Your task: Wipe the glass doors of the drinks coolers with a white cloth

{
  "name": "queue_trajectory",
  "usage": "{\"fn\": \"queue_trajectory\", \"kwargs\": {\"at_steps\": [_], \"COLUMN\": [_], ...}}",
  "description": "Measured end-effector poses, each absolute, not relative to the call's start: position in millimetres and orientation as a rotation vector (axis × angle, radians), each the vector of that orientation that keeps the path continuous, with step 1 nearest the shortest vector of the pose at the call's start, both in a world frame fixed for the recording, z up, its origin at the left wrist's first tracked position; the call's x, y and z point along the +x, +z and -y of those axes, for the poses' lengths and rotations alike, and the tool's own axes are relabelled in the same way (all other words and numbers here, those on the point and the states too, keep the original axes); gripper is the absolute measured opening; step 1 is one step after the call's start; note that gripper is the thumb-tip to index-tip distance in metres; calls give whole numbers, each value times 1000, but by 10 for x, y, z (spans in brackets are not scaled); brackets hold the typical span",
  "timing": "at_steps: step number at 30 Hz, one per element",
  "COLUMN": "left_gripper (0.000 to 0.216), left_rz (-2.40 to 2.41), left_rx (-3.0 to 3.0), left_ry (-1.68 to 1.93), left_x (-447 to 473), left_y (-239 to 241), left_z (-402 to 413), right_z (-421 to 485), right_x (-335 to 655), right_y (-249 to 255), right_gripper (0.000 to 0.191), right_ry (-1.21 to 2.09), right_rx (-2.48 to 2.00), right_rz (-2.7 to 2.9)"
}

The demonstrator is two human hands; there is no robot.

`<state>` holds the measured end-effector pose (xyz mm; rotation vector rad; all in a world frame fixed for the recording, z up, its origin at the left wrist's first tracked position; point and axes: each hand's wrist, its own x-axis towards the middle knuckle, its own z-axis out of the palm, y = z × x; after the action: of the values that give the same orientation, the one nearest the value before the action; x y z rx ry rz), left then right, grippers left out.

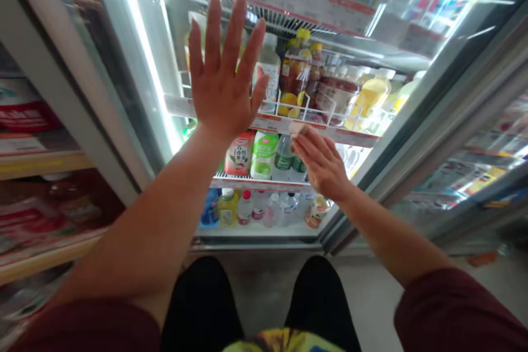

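Note:
My left hand [225, 80] is raised with its fingers spread, palm toward the fridge's glass door [396, 38], and holds nothing. Whether the palm presses on the glass cannot be told. Lower and to the right is my right hand [322, 162], its fingers pressed together and pointing left. A small pale patch [297, 128] shows at its fingertips; what it is stays unclear. Behind the hands stand a brown tea bottle with a yellow cap [296, 71], a pale yellow bottle [373, 93] and a green-and-white carton [264, 154].
Small bottles [245, 208] line the fridge's bottom shelf. To the left runs a grey door frame [78, 71], with wooden shelves [45, 165] of packed goods beyond it. A slanted metal frame [412, 137] edges the right side. My knees [206, 297] are bent above the grey floor [264, 280].

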<state>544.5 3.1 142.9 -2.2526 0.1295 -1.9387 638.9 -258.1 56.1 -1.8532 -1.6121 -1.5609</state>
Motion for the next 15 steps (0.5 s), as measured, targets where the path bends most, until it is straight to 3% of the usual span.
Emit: {"fn": "queue_trajectory", "kwargs": {"at_steps": [2, 7, 11, 15], "left_gripper": [67, 69, 71, 69], "left_rz": [-139, -183, -249, -155], "left_rx": [-2277, -2247, -2311, -2258], "left_ry": [-1950, -1961, -1956, -1930], "left_x": [5434, 5441, 5455, 5451], "left_y": [1426, 1427, 1436, 1432], "left_z": [-27, -38, -53, -47], "right_z": [2699, 3065, 3109, 3163], "right_x": [6433, 6730, 6698, 6639], "right_y": [628, 1065, 620, 362], "right_gripper": [65, 58, 60, 67], "right_ry": [-1559, -1721, -1691, -1599], "right_rx": [-1883, -1641, -1667, -1864], "right_rz": [1666, 1158, 1173, 1635]}}
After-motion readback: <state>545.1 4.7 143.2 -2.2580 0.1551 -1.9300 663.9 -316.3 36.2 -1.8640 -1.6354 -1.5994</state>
